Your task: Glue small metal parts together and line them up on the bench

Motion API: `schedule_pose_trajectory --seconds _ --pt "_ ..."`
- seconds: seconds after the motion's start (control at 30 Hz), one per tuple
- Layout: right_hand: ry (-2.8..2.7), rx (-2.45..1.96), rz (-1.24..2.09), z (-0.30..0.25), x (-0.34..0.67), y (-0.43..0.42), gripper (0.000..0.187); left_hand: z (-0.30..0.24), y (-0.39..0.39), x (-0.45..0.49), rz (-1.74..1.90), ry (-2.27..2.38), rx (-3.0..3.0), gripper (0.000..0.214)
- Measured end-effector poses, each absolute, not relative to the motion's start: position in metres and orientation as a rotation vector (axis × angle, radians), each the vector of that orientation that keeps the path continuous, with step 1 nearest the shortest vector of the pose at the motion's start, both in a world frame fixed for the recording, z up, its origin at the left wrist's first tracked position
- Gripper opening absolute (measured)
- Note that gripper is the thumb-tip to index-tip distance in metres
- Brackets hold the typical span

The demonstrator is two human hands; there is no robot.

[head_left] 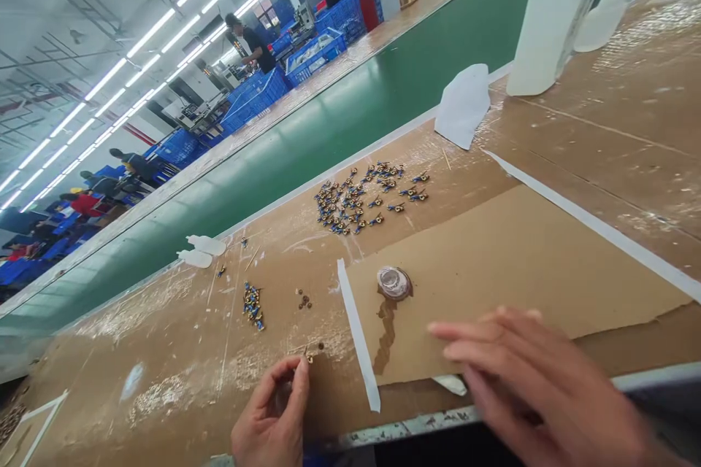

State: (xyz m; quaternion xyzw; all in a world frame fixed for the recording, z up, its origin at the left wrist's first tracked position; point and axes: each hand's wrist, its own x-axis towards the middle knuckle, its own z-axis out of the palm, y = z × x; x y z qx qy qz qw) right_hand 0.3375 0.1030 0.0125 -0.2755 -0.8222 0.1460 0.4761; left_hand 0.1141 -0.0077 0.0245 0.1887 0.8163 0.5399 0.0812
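Head view: left hand (274, 427) is seemingly pinching a tiny piece (310, 359), right hand (539, 372) is hovering open, while small pile (253, 303) and large pile (327, 198) beyond the fingers are suggesting midway progress

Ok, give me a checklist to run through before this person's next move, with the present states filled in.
1. Left hand has a small part at its fingertips: ok.
2. Right hand is empty: cannot tell, blurred.
3. Dish rests on the cardboard: ok.
4. Cardboard is unstained near the dish: not ok, a brown streak runs from it.
5. Tape lies along the cardboard's left edge: ok.
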Motion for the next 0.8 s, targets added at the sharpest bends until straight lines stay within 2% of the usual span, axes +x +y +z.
schedule_pose_trajectory --seconds 0.23,0.53,0.8 --pt "-1.986 -0.792 0.399 0.007 0.362 0.137 0.014 0.026 -0.005 0.11 1.399 2.527 0.676 0.045" --pt "-1.933 -0.776 0.529 0.002 0.362 0.138 0.016 0.025 -0.004 0.104 1.245 2.67 0.767 0.044" --pt "-1.914 -0.789 0.517 0.002 0.363 0.138 0.015 0.024 -0.011 0.084 1.081 2.649 0.69 0.049"
